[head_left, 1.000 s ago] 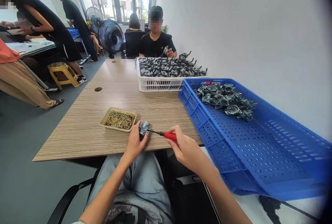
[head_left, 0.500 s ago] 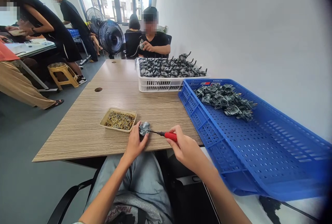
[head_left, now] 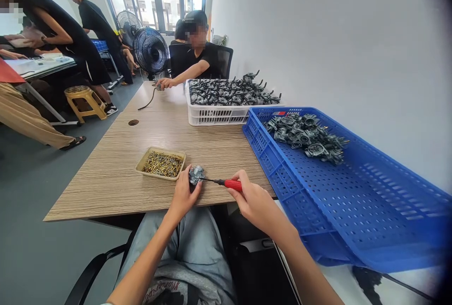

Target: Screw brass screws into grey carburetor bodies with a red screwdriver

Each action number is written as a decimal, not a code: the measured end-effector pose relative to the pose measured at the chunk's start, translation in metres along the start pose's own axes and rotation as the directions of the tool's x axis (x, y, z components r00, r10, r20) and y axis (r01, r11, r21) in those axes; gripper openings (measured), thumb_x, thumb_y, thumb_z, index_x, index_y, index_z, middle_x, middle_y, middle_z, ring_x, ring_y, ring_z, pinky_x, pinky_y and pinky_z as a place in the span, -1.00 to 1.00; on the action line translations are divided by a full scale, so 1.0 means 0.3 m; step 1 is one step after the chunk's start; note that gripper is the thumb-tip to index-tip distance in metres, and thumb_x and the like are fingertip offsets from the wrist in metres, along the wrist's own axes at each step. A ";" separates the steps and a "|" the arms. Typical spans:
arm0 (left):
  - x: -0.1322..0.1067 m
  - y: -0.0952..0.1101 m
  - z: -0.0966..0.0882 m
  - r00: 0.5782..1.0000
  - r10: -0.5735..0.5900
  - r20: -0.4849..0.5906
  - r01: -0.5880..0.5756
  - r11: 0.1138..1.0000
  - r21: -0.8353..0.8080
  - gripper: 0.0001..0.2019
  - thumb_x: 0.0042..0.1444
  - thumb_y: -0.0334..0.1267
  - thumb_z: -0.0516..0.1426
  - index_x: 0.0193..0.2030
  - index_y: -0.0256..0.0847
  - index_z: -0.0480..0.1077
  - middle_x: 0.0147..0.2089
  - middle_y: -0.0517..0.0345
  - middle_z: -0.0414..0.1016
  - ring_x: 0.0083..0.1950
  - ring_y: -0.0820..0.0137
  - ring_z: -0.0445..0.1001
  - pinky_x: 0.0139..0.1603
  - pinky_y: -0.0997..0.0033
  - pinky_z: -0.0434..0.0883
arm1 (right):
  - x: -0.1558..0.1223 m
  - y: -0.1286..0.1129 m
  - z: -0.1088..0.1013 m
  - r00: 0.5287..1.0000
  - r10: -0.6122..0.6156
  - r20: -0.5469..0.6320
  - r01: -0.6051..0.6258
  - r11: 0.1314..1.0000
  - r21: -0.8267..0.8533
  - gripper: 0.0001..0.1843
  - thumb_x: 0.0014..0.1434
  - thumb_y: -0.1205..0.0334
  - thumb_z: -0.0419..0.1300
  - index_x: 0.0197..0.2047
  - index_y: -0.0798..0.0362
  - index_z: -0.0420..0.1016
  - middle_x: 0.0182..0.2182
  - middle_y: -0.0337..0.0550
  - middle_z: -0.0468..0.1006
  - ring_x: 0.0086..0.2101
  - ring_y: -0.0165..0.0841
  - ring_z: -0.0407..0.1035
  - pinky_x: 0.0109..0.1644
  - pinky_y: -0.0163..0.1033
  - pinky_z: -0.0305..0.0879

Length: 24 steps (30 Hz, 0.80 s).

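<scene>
My left hand (head_left: 183, 196) is closed around a small grey metal carburettor part (head_left: 196, 174) at the near edge of the wooden table (head_left: 116, 164). My right hand (head_left: 254, 201) grips a red-handled screwdriver (head_left: 231, 184) whose thin shaft points left into the part. A shallow tan tray (head_left: 145, 156) full of small brass screws (head_left: 162, 164) sits just beyond my left hand.
A big blue crate (head_left: 353, 211) on my right holds a pile of grey parts (head_left: 306, 136). A white crate (head_left: 215, 113) heaped with similar parts stands farther back. A person across the table reaches out to the left of it. Fans, a yellow stool (head_left: 84, 100) and other people fill the room's left.
My hands have stayed almost still on the part and screwdriver. The person across the table has lowered a part and stretched an arm out over the tabletop.
</scene>
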State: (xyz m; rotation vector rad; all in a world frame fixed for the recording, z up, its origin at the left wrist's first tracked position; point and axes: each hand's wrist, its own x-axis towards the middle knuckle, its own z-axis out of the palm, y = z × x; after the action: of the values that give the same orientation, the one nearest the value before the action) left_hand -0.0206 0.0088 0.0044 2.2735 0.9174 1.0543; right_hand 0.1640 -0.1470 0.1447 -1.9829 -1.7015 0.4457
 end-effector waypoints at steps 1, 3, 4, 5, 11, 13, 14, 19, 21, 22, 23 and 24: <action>0.000 -0.001 0.000 1.000 -0.001 0.000 0.001 1.000 0.000 -0.41 0.33 -0.14 0.11 0.41 -0.24 0.03 0.27 -0.22 0.31 0.30 0.10 0.32 0.32 -0.02 0.29 | 0.003 0.003 0.006 1.000 0.023 -0.014 -0.023 0.999 -0.037 -0.93 0.42 0.19 0.01 -0.06 -0.04 0.19 -0.27 -0.18 0.60 -0.27 -0.22 0.54 -0.30 -0.28 0.14; 0.000 -0.002 0.001 1.000 -0.003 0.002 0.003 1.000 -0.003 -0.41 0.33 -0.14 0.10 0.41 -0.24 0.03 0.27 -0.22 0.31 0.30 0.09 0.32 0.32 -0.03 0.29 | 0.011 0.008 0.020 0.997 0.056 -0.050 -0.062 0.989 -0.134 -0.86 0.43 0.10 0.01 -0.10 -0.02 0.20 -0.38 -0.18 0.58 -0.36 -0.19 0.53 -0.37 -0.27 0.06; 0.000 -0.002 0.001 1.000 -0.004 0.004 0.004 1.000 -0.005 -0.41 0.33 -0.13 0.10 0.41 -0.24 0.03 0.26 -0.22 0.31 0.31 0.08 0.31 0.32 -0.03 0.29 | 0.014 0.010 0.026 0.996 0.061 -0.066 -0.072 0.982 -0.177 -0.81 0.44 0.05 0.00 -0.11 -0.01 0.20 -0.41 -0.18 0.57 -0.39 -0.18 0.52 -0.40 -0.27 0.02; 0.001 -0.001 0.001 1.000 -0.005 0.006 0.005 1.000 -0.008 -0.41 0.33 -0.13 0.10 0.41 -0.24 0.03 0.26 -0.23 0.30 0.31 0.08 0.31 0.32 -0.03 0.29 | 0.016 0.011 0.031 0.995 0.062 -0.078 -0.076 0.976 -0.204 -0.77 0.44 0.00 0.00 -0.13 -0.01 0.21 -0.43 -0.17 0.56 -0.42 -0.18 0.51 -0.41 -0.26 -0.01; 0.001 -0.002 0.003 1.000 -0.003 0.004 0.003 1.000 -0.010 -0.41 0.33 -0.13 0.10 0.41 -0.23 0.03 0.27 -0.22 0.31 0.31 0.08 0.32 0.32 -0.05 0.29 | 0.005 0.003 0.017 1.000 -0.002 -0.022 0.001 1.000 -0.024 -0.84 0.43 0.09 0.01 -0.02 -0.04 0.19 -0.29 -0.18 0.59 -0.28 -0.20 0.53 -0.27 -0.25 0.17; 0.000 -0.004 0.004 1.000 0.001 0.001 -0.001 1.000 -0.006 -0.41 0.33 -0.13 0.10 0.42 -0.23 0.03 0.27 -0.22 0.31 0.31 0.08 0.32 0.32 -0.04 0.29 | -0.002 0.001 0.006 0.999 -0.043 0.005 0.043 0.998 0.056 -0.85 0.42 0.17 0.01 0.03 -0.06 0.16 -0.18 -0.17 0.58 -0.20 -0.20 0.53 -0.19 -0.24 0.21; 0.000 -0.005 0.005 1.000 0.003 0.001 -0.003 1.000 -0.005 -0.40 0.33 -0.13 0.10 0.42 -0.23 0.03 0.28 -0.22 0.31 0.31 0.08 0.31 0.32 -0.05 0.29 | -0.004 0.001 0.003 0.998 -0.055 0.012 0.054 0.996 0.077 -0.85 0.42 0.19 0.01 0.03 -0.06 0.15 -0.15 -0.17 0.57 -0.18 -0.21 0.52 -0.18 -0.24 0.22; -0.001 -0.003 0.003 1.000 -0.007 0.003 0.007 1.000 -0.013 -0.41 0.33 -0.13 0.10 0.42 -0.23 0.03 0.27 -0.22 0.30 0.31 0.09 0.31 0.34 -0.04 0.27 | 0.006 0.007 0.024 0.999 0.003 -0.033 -0.004 1.000 -0.017 -0.90 0.45 0.16 -0.04 -0.02 -0.03 0.17 -0.25 -0.15 0.59 -0.26 -0.20 0.54 -0.28 -0.26 0.17; 0.000 -0.001 0.001 1.000 -0.012 0.005 0.013 1.000 -0.022 -0.41 0.33 -0.12 0.09 0.41 -0.23 0.03 0.26 -0.22 0.31 0.30 0.09 0.32 0.33 -0.04 0.28 | 0.013 0.011 0.038 0.997 0.042 -0.070 -0.050 0.990 -0.128 -0.83 0.45 0.08 -0.04 -0.05 -0.01 0.18 -0.36 -0.15 0.58 -0.34 -0.18 0.54 -0.36 -0.27 0.10; 0.000 0.000 0.001 1.000 -0.013 0.006 0.014 1.000 -0.025 -0.41 0.33 -0.12 0.09 0.41 -0.23 0.03 0.25 -0.22 0.31 0.29 0.09 0.33 0.32 -0.04 0.28 | 0.015 0.012 0.042 0.995 0.056 -0.084 -0.070 0.982 -0.177 -0.79 0.45 0.03 -0.04 -0.07 0.00 0.19 -0.40 -0.15 0.58 -0.38 -0.18 0.53 -0.39 -0.27 0.06; 0.001 0.001 0.000 1.000 -0.015 0.006 0.016 1.000 -0.026 -0.41 0.33 -0.11 0.09 0.41 -0.23 0.04 0.24 -0.22 0.32 0.29 0.08 0.33 0.32 -0.04 0.29 | 0.016 0.012 0.043 0.994 0.065 -0.092 -0.083 0.974 -0.209 -0.76 0.45 0.00 -0.04 -0.08 0.00 0.20 -0.43 -0.15 0.57 -0.41 -0.17 0.52 -0.41 -0.27 0.04; 0.001 0.001 0.000 1.000 -0.018 0.005 0.018 1.000 -0.025 -0.41 0.33 -0.11 0.09 0.41 -0.23 0.04 0.24 -0.22 0.32 0.28 0.08 0.34 0.31 -0.05 0.29 | 0.015 0.011 0.040 0.994 0.067 -0.089 -0.085 0.972 -0.218 -0.75 0.45 -0.01 -0.04 -0.09 0.00 0.20 -0.44 -0.16 0.56 -0.42 -0.18 0.52 -0.41 -0.27 0.04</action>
State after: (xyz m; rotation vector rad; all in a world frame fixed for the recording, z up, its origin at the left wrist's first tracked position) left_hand -0.0203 0.0088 0.0047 2.2424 0.9160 1.0465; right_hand 0.1609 -0.1410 0.1331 -2.1982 -1.6917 0.2037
